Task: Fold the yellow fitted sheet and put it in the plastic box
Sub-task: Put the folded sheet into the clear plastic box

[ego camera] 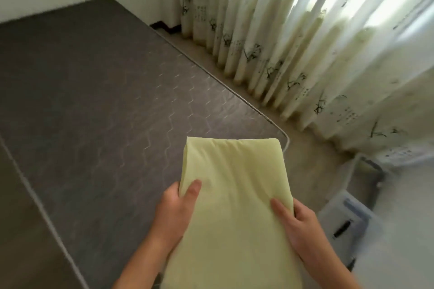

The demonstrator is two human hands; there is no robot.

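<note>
Head cam shows us holding the sheet (237, 206), folded into a thick pad, over the mattress (94, 89) corner. Our left hand (173, 211) grips its left edge, thumb on top and fingers tucked under. Our right hand (298, 220) grips the right edge the same way. The box (350, 216) sits blurry down at our right, near the curtain (305, 42), apart from the sheet.

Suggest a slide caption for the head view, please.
Left hand and right hand hold the folded yellow fitted sheet by the grey mattress; plastic box at lower right.
</note>
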